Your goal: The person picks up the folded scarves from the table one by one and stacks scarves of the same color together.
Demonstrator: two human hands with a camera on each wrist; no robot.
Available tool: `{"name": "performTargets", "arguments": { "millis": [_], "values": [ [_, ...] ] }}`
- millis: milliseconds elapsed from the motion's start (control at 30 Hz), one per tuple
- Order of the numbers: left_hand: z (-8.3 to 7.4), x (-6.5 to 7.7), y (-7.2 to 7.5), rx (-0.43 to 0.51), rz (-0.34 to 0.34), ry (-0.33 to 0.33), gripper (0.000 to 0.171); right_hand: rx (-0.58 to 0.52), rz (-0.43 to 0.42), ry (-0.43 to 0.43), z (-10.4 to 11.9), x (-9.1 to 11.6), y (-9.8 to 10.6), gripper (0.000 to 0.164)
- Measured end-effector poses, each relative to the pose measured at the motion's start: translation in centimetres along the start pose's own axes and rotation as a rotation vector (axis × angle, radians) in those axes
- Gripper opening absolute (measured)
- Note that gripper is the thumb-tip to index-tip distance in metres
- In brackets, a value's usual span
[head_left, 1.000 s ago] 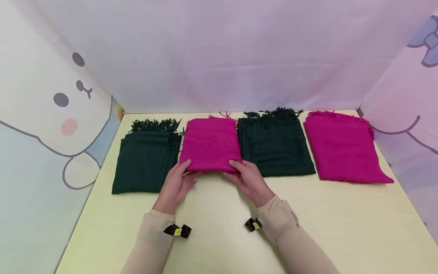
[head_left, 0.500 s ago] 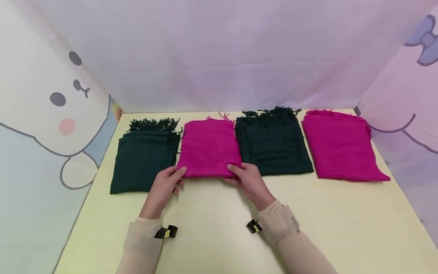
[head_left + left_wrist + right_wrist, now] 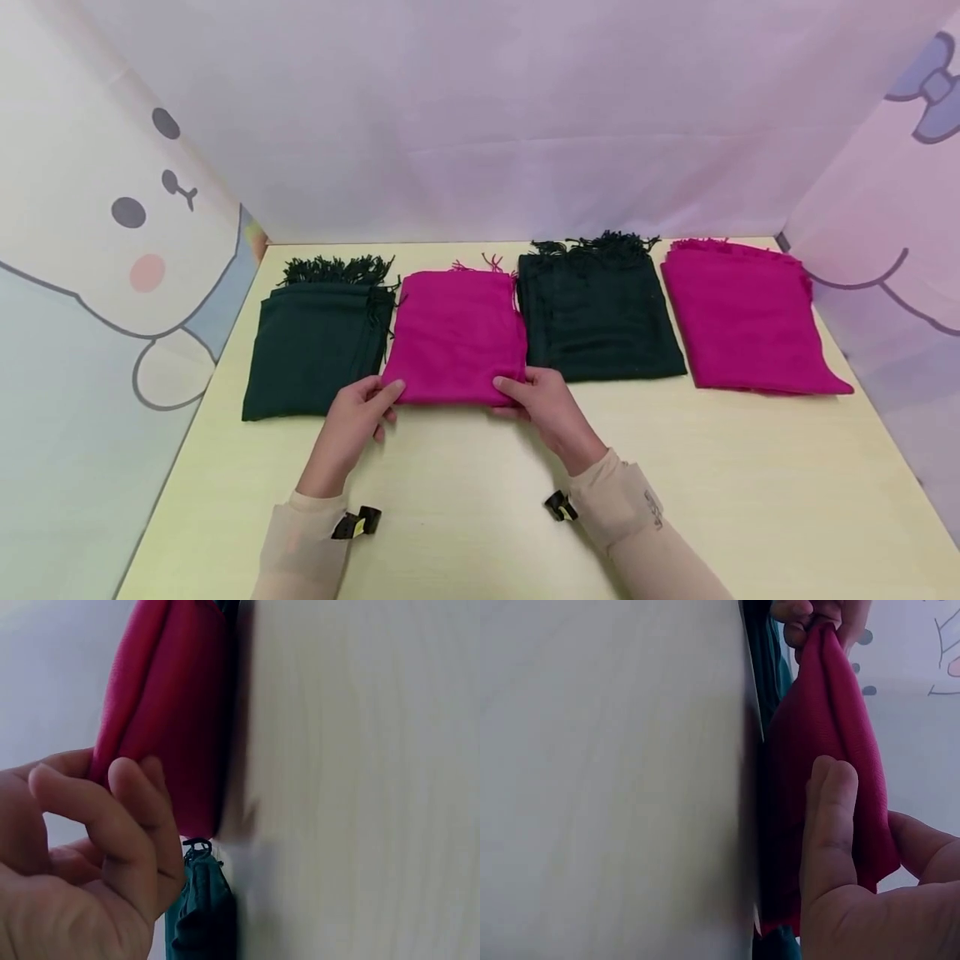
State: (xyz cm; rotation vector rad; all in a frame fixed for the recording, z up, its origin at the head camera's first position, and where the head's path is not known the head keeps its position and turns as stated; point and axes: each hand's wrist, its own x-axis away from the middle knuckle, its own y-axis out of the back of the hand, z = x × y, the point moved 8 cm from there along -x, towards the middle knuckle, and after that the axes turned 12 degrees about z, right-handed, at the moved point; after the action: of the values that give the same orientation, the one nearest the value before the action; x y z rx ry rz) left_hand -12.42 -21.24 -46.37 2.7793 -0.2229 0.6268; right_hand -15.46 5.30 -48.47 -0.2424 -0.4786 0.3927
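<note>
A folded magenta scarf with a few fringe threads at its far edge lies between two dark green ones. At its near left corner my left hand pinches the fabric, thumb on top and fingers beneath. My right hand grips the near right corner the same way. From the left wrist view, the scarf's near edge is lifted off the table, with the left fingers curled at its corner. In the right wrist view the right fingers lie against the scarf's underside.
To the left lies a folded dark green scarf with fringe at the back. Right of centre is another dark green scarf, then a second magenta scarf. The pale wooden table meets a light curtain behind.
Both hands have drawn the magenta scarf toward me, so its near edge sits lower in view. The left hand has shifted to the scarf's left corner. The other scarves stay put.
</note>
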Motion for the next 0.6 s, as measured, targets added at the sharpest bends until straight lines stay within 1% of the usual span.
{"name": "performTargets", "arguments": {
  "millis": [233,333,433,500,600],
  "values": [
    [-0.4,0.9,-0.1,-0.029,0.026,-0.015,0.039,0.069,0.001,-0.010,-0.1,0.6,-0.1,0.025],
    [-0.5,1.1,-0.1,-0.033,0.032,-0.018,0.037,0.079,0.011,-0.016,-0.2,0.8,-0.2,0.026],
    [-0.6,1.2,-0.1,-0.046,0.038,-0.020,0.038,0.100,0.016,-0.020,-0.1,0.9,-0.2,0.026],
    [-0.7,1.3,0.1,-0.067,0.033,-0.021,0.041,0.115,0.018,-0.021,0.0,1.0,-0.2,0.027],
    [-0.8,1.5,0.6,-0.100,-0.001,-0.018,0.046,0.137,0.023,-0.016,0.2,1.3,-0.1,0.030]
  ]
}}
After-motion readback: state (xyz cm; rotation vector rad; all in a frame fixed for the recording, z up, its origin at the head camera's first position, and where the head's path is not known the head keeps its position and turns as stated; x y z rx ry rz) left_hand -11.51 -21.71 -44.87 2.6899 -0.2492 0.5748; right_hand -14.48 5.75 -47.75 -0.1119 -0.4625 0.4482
